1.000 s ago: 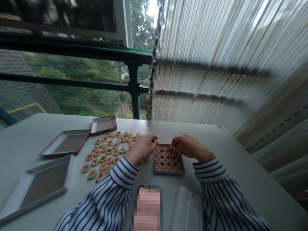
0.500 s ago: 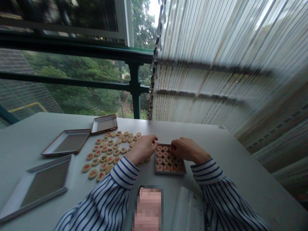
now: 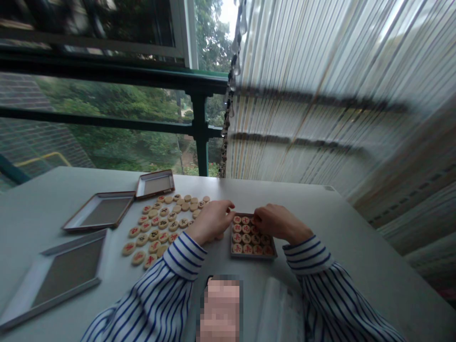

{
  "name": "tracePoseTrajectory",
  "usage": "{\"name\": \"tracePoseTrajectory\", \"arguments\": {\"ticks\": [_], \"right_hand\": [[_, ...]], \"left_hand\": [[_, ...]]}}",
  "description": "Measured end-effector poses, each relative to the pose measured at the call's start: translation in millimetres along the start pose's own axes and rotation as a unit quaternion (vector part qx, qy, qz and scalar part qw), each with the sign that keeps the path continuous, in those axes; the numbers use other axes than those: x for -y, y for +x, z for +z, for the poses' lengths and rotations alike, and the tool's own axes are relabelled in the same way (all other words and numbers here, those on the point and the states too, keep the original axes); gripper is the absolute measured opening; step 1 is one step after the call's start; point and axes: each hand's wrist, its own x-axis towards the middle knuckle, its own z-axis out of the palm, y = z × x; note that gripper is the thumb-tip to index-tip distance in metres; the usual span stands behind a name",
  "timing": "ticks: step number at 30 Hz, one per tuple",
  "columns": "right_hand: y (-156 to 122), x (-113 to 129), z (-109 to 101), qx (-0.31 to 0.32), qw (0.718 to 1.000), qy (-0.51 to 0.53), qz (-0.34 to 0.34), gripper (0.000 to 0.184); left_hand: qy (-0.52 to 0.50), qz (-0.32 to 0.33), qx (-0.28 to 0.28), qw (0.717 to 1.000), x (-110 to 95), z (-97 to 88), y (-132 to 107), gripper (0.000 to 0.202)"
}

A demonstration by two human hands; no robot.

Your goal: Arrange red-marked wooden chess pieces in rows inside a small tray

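A small shallow box (image 3: 253, 257) on the table holds rows of round wooden Chinese chess pieces (image 3: 247, 238) with red and black characters. My left hand (image 3: 213, 219) is at the box's left rim, fingers loosely stretched and apart, with nothing visible in them. Over the box's far right part, my right hand (image 3: 280, 221) has its fingers bent together on a chess piece, which they mostly cover. Left of the box, many loose chess pieces (image 3: 163, 223) lie spread on the table, some face up and some blank; my left hand and sleeve hide a few.
Three shallow trays, a small one (image 3: 156, 195), a middle one (image 3: 116, 225) and a large one (image 3: 98, 281), lie on the left. A phone with a blurred screen (image 3: 221, 308) and a clear plastic case (image 3: 280, 308) are near me. A string curtain (image 3: 302, 118) hangs beyond the white table (image 3: 356, 266).
Both hands stay almost where they were, at the box. The view has shifted very slightly; no piece has visibly moved.
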Motion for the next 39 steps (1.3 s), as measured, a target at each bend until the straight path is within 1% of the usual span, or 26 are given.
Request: {"name": "tracePoseTrajectory", "arguments": {"ticks": [9, 17, 25, 31, 39], "right_hand": [[-0.4, -0.6, -0.7, -0.001, 1.000, 0.000, -0.002, 0.027], [1.5, -1.2, 1.6, 0.003, 1.000, 0.004, -0.001, 0.029], [3.0, -3.2, 4.5, -0.010, 1.000, 0.018, -0.018, 0.029], [4.5, -3.8, 5.5, 0.000, 1.000, 0.020, -0.008, 0.029], [2.2, -2.5, 1.5, 0.003, 1.000, 0.015, -0.013, 0.026]], "left_hand": [[0.004, 0.006, 0.011, 1.000, -3.1, -4.1, -1.0, 0.034], [0.025, 0.012, 0.045, 0.999, -3.7, -2.3, -1.0, 0.031], [0.038, 0.025, 0.045, 0.998, -4.1, -2.6, -2.7, 0.033], [0.041, 0.024, 0.059, 0.997, -6.3, -5.0, -3.6, 0.033], [0.027, 0.023, 0.062, 0.997, -4.1, -4.1, -3.6, 0.032]]}}
